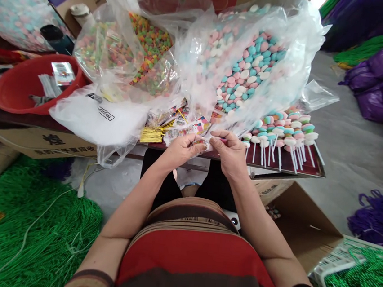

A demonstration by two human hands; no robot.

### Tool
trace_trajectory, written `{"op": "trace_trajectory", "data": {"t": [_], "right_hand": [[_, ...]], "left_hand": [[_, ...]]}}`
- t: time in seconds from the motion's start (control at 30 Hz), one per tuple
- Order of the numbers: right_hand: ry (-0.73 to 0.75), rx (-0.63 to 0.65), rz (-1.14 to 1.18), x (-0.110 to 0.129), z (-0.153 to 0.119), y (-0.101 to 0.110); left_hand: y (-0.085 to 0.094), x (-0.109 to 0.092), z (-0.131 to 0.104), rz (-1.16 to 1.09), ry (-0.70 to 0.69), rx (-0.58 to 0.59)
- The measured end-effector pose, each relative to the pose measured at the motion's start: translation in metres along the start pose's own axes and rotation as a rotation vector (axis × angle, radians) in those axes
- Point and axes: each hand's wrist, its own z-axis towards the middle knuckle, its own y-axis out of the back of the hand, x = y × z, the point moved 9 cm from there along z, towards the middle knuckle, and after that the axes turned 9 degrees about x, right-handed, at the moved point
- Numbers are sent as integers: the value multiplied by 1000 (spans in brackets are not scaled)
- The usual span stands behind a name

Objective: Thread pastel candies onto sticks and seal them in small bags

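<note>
Over the table's front edge my left hand [183,151] is closed in a pinch on a small clear printed plastic bag [201,141]. My right hand [231,155] pinches at the bag's other side, and a bit of pink shows between its fingers. What the bag contains is mostly hidden by the fingers. Just behind lie more printed bags [193,128] and a bundle of gold twist ties [151,135]. To the right of my right hand, several candy skewers [281,130] on white sticks are piled up, their sticks jutting past the table edge.
A large clear sack of pink, blue and white candies [243,76] stands behind, beside a sack of colourful ring candies [153,45]. A red basin [7,92] and a white plastic bag [95,116] are at left. Below right is an open cardboard box [302,222]; green cord [45,219] covers the floor at left.
</note>
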Motion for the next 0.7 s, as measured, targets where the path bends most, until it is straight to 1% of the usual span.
{"op": "trace_trajectory", "data": {"t": [0.07, 0.17, 0.2, 0.23, 0.3, 0.37, 0.4, 0.47, 0.57, 0.63, 0.7], "right_hand": [[17, -62, 2, -1, -2, 4], [-14, -126, 5, -3, -6, 9], [-28, -130, 2, -3, -7, 10], [-32, -114, 0, -2, -7, 11], [1, -36, 7, 3, -6, 9], [62, 43, 4, 9, -6, 8], [89, 55, -7, 12, -7, 9], [115, 31, -44, 13, -10, 11], [105, -20, -98, 13, -16, 9], [81, -40, -121, 13, -20, 5], [54, -60, -138, 12, -23, 3]], "left_hand": [[-6, 8, -2, -57, 60, 63], [-8, 15, -4, -75, 74, 75], [-9, 17, -5, -85, 68, 78], [-9, 18, -5, -95, 63, 79], [-8, 19, -6, -78, 59, 67], [-6, 17, -6, 8, 50, 51], [-6, 15, -6, 61, 37, 41], [-5, 8, -6, 124, -1, 16], [-5, 3, -6, 49, -50, -36], [-6, 6, -7, -26, -44, -63], [-8, 15, -9, -99, 4, -68]]}}
